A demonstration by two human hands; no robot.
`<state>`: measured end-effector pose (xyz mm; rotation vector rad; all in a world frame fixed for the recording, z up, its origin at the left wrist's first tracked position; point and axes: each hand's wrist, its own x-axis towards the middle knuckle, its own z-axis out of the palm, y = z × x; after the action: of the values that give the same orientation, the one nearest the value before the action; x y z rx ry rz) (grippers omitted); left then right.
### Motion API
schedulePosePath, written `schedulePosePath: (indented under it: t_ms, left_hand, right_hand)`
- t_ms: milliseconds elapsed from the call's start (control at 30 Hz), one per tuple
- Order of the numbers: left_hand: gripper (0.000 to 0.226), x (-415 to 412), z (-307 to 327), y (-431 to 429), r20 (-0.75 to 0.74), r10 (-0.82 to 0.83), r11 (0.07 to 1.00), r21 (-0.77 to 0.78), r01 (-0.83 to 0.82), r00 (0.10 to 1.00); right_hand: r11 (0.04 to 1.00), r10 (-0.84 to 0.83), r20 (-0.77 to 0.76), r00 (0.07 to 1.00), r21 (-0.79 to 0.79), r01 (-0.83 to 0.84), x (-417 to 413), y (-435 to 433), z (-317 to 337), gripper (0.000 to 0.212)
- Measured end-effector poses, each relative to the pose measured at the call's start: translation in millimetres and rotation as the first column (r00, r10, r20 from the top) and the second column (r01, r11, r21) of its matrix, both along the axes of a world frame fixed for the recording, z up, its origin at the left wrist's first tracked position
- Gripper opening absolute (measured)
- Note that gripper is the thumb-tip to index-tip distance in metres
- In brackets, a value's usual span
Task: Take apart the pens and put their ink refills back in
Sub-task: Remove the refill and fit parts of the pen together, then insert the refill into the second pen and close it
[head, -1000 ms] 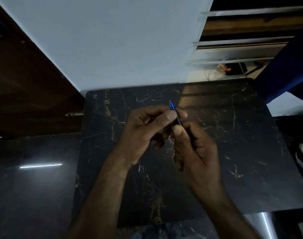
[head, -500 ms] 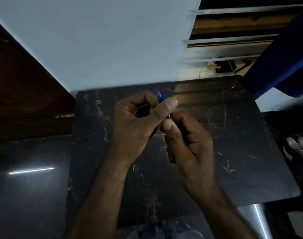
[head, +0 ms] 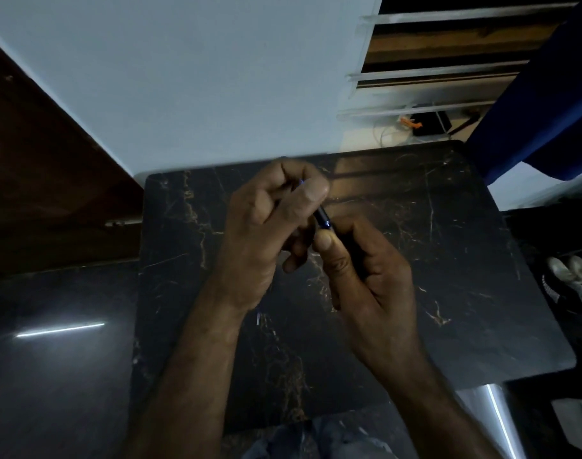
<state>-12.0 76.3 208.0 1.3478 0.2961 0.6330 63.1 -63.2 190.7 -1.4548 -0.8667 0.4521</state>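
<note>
A dark pen with a blue front end is held above the black marble table, between both hands. My left hand pinches its upper part between thumb and fingers. My right hand grips its lower barrel, thumb pressed against it. Only a short stretch of the pen shows between the two thumbs; the rest is hidden in the fists. A small pale piece lies on the table just beside my left wrist.
A pale wall rises behind the table, with a brown wooden panel to the left. Blue cloth hangs at the right. Shoes sit on the dark floor to the right.
My left hand has closed further over the pen's blue end, so less of the tip shows. Both hands have stayed together over the table's middle while the camera shifted slightly.
</note>
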Motion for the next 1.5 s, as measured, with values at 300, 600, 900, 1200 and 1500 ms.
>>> schedulePosePath:
  t_ms: [300,600,900,1200,1500]
  left_hand:
    - [0.024,1,11,4,-0.002,0.199,0.979,0.034,-0.199,0.98]
    - [0.035,1,17,4,0.063,0.261,0.916,-0.33,-0.227,0.963]
    - [0.021,-13,4,-1,-0.195,-0.131,0.975,-0.204,0.09,0.972]
    - [0.017,-10,9,36,0.009,0.226,0.964,-0.149,-0.222,0.974]
    - [0.008,-14,-117,69,-0.641,0.241,0.945,0.326,-0.026,0.729]
  right_hand:
    - [0.995,-0.07,0.135,0.988,-0.061,0.079,-1,-10,-2,0.026]
    - [0.995,-0.059,0.089,0.994,-0.076,0.066,1,-13,-10,0.027]
    - [0.997,-0.045,-0.031,0.999,-0.071,0.043,3,-12,-17,0.025]
    - [0.998,0.014,-0.05,0.999,-0.055,-0.017,6,-15,-20,0.02]
    - [1.0,-0.023,-0.16,0.987,0.006,0.024,16,-28,-18,0.025]
